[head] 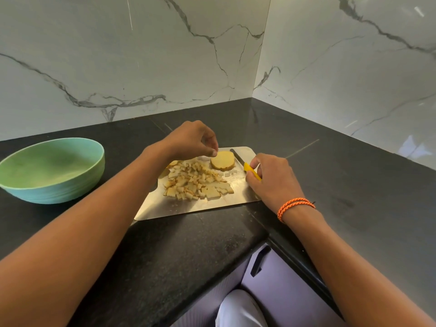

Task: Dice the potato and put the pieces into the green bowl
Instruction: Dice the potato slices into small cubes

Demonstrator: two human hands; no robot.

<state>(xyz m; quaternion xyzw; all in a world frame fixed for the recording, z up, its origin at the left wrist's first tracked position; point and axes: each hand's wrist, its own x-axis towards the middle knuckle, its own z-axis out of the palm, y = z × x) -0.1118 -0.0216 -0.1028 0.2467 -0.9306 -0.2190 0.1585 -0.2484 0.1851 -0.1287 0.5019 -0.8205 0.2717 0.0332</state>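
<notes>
One potato slab (222,160) left, lying flat near the board's (188,208) far right corner. Dice (197,180) heaped mid-board, toward the left edge; a few bits stray just right of the slab. Bowl (50,169) sits on the counter (165,244) well left of the board, nothing in it yet.

My left hand (192,140) hovers over the slab's left rim, fingers curled, tips pinched together; looks like they touch the rim, though I can't tell if they've got a grip. My right hand (273,179) is wrapped around the knife's (245,165) yellow handle at the board's right edge, blade lying flat beside the slab.

Handling: slab is firm, light, likely wet and slick on steel. Best pinned from the top, fingertips tucked back. Dice are small and loose, so scoop them or slide them off the board's edge into the bowl.
</notes>
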